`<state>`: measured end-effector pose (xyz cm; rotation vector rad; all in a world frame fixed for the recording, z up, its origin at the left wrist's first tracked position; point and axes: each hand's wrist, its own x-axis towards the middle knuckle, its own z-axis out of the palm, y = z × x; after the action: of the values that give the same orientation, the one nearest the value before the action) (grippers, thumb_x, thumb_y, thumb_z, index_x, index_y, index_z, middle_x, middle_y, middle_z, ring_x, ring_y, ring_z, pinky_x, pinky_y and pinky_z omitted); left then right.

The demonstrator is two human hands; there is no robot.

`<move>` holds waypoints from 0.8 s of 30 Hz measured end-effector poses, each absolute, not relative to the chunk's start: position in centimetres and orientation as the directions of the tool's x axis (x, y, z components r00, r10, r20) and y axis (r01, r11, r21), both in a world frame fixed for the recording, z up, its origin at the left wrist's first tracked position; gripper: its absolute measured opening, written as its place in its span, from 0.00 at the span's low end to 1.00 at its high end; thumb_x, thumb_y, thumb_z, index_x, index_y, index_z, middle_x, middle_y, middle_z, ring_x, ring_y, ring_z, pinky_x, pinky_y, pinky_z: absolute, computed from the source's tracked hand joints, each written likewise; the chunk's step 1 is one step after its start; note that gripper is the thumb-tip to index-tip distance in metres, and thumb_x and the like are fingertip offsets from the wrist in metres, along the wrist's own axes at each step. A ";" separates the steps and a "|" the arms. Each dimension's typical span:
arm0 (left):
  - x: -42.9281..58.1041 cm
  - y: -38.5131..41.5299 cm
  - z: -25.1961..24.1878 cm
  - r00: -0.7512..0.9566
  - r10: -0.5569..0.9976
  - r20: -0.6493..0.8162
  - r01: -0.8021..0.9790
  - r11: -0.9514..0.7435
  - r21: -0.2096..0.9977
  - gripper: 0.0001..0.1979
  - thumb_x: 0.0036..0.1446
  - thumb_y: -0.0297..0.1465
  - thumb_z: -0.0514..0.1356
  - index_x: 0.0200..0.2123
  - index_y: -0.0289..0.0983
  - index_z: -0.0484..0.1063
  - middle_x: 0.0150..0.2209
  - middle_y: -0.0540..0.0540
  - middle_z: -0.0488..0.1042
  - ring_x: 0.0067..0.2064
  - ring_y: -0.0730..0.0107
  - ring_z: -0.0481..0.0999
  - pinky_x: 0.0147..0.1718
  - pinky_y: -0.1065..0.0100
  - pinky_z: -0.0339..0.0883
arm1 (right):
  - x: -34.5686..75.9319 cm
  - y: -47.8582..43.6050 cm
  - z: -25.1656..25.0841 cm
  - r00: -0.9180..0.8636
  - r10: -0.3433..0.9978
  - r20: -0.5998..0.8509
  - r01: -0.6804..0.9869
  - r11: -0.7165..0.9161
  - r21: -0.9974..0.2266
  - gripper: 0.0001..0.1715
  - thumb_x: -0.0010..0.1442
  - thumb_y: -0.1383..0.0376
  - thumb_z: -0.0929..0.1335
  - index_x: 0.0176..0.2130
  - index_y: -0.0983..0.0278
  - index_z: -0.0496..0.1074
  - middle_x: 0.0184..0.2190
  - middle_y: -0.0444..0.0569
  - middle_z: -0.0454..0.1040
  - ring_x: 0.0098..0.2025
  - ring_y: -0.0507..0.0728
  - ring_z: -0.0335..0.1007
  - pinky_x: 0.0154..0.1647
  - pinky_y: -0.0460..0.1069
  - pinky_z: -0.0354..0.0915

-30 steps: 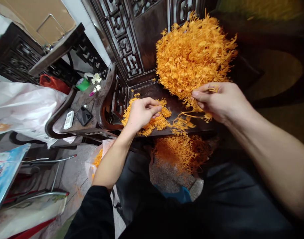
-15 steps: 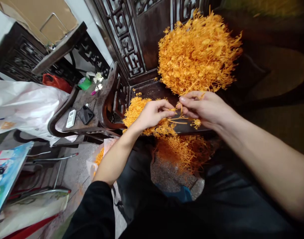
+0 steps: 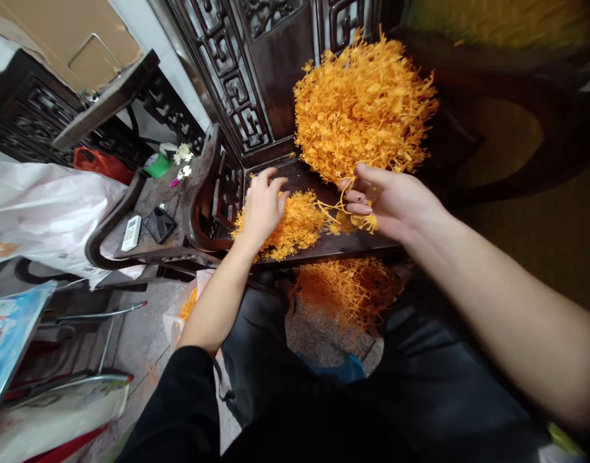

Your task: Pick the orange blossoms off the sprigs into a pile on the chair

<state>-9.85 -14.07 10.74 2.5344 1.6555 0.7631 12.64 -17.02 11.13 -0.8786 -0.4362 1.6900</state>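
My right hand (image 3: 396, 202) has its fingers curled around a thin branching orange sprig (image 3: 340, 204), which looks like part of a plastic flower stem. Small orange tips dangle below those fingers. Over the left part of a low pile of orange pieces (image 3: 297, 225) is my left hand (image 3: 266, 204), its fingers apart and nothing visible in them. Behind both hands a big bushy heap of orange sprigs (image 3: 362, 109) rests on the dark wooden seat (image 3: 302, 173). Another mass of bare orange stems (image 3: 345, 289) lies lower, between my legs.
To the left, a wooden side table (image 3: 179, 199) bears a white remote (image 3: 131, 233), a black holder (image 3: 160, 225), a green tape roll (image 3: 157, 165) and white flowers (image 3: 183, 154). A plastic bag with orange pieces (image 3: 189, 302) stands on the floor. A carved backrest (image 3: 275, 77) rises behind.
My left hand has let go near the sprig and moved left over the low pile, its fingers spreading. My right hand still holds a sprig. The whole view has shifted slightly.
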 end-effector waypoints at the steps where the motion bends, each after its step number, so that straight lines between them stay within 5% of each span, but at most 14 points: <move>1: -8.7 -15.3 11.2 0.378 0.825 0.420 0.782 -0.527 0.333 0.10 0.70 0.34 0.59 0.48 0.37 0.78 0.52 0.38 0.79 0.54 0.57 0.76 0.56 0.56 0.69 | 12.5 -16.9 10.9 -0.101 0.942 -0.319 -0.672 -0.301 -0.677 0.14 0.72 0.67 0.66 0.32 0.65 0.67 0.29 0.48 0.72 0.23 0.47 0.56 0.17 0.43 0.48; 4: -5.1 -19.2 11.7 0.577 0.735 0.356 0.577 -0.675 0.459 0.26 0.61 0.52 0.65 0.54 0.41 0.77 0.45 0.42 0.82 0.44 0.62 0.81 0.46 0.65 0.72 | 12.3 -16.3 10.4 -0.059 0.950 -0.307 -0.678 -0.264 -0.686 0.13 0.70 0.63 0.68 0.32 0.63 0.68 0.30 0.48 0.73 0.24 0.49 0.57 0.20 0.45 0.54; 7: -2.7 -21.2 10.9 0.477 0.834 0.276 0.635 -0.545 0.547 0.36 0.57 0.57 0.66 0.60 0.41 0.72 0.46 0.39 0.83 0.41 0.58 0.83 0.43 0.62 0.73 | 11.6 -16.2 10.5 0.032 0.944 -0.329 -0.705 -0.212 -0.677 0.14 0.71 0.63 0.67 0.32 0.62 0.66 0.30 0.47 0.71 0.24 0.50 0.58 0.22 0.46 0.57; 11: -2.0 -20.6 9.8 0.352 0.902 0.249 0.414 -0.388 0.823 0.21 0.62 0.43 0.68 0.54 0.43 0.70 0.50 0.43 0.82 0.44 0.64 0.83 0.43 0.65 0.76 | 10.9 -16.5 11.0 0.076 0.961 -0.267 -0.767 -0.114 -0.631 0.18 0.72 0.56 0.66 0.32 0.60 0.62 0.28 0.44 0.68 0.21 0.49 0.54 0.18 0.46 0.52; 14: -2.0 -19.6 9.5 0.315 0.937 0.153 0.222 -0.229 0.948 0.12 0.63 0.36 0.67 0.46 0.41 0.70 0.45 0.46 0.82 0.37 0.73 0.81 0.33 0.72 0.74 | 10.8 -16.7 11.0 0.108 0.971 -0.212 -0.790 -0.046 -0.612 0.22 0.70 0.51 0.69 0.32 0.60 0.60 0.27 0.43 0.67 0.20 0.48 0.52 0.15 0.44 0.49; 17: -1.8 -19.4 9.3 0.326 0.942 0.084 0.202 -0.156 0.967 0.10 0.61 0.34 0.68 0.37 0.39 0.69 0.35 0.49 0.80 0.28 0.77 0.76 0.25 0.73 0.67 | 10.6 -17.0 11.2 0.113 0.964 -0.240 -0.799 -0.055 -0.599 0.22 0.70 0.51 0.69 0.32 0.60 0.59 0.23 0.40 0.63 0.17 0.46 0.46 0.13 0.43 0.44; 19: -1.6 -19.9 9.6 0.327 0.928 0.181 0.245 -0.268 0.932 0.11 0.60 0.32 0.68 0.30 0.38 0.68 0.28 0.52 0.75 0.26 0.77 0.72 0.26 0.72 0.66 | 10.5 -17.0 11.8 0.098 0.950 -0.295 -0.795 -0.104 -0.598 0.21 0.72 0.52 0.67 0.33 0.59 0.58 0.21 0.37 0.58 0.16 0.46 0.40 0.13 0.43 0.40; 21: -1.6 -21.0 10.4 0.337 0.898 0.282 0.288 -0.383 0.878 0.14 0.59 0.31 0.68 0.26 0.38 0.66 0.24 0.54 0.70 0.26 0.77 0.68 0.27 0.71 0.63 | 10.9 -16.8 12.5 0.103 0.935 -0.341 -0.786 -0.133 -0.603 0.18 0.74 0.57 0.64 0.33 0.59 0.56 0.19 0.36 0.54 0.16 0.47 0.38 0.14 0.44 0.37; 24: -2.5 -22.5 12.4 0.428 0.876 0.222 0.288 -0.365 0.885 0.17 0.58 0.33 0.69 0.24 0.38 0.65 0.23 0.54 0.69 0.24 0.77 0.65 0.25 0.69 0.60 | 13.0 -15.8 13.1 0.243 0.904 -0.351 -0.759 -0.048 -0.649 0.17 0.74 0.68 0.58 0.32 0.59 0.50 0.18 0.35 0.50 0.17 0.48 0.38 0.17 0.44 0.36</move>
<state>-2.55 -22.46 12.39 1.8732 0.9901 0.9180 12.99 -15.83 13.12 -0.8801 -0.2075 1.3637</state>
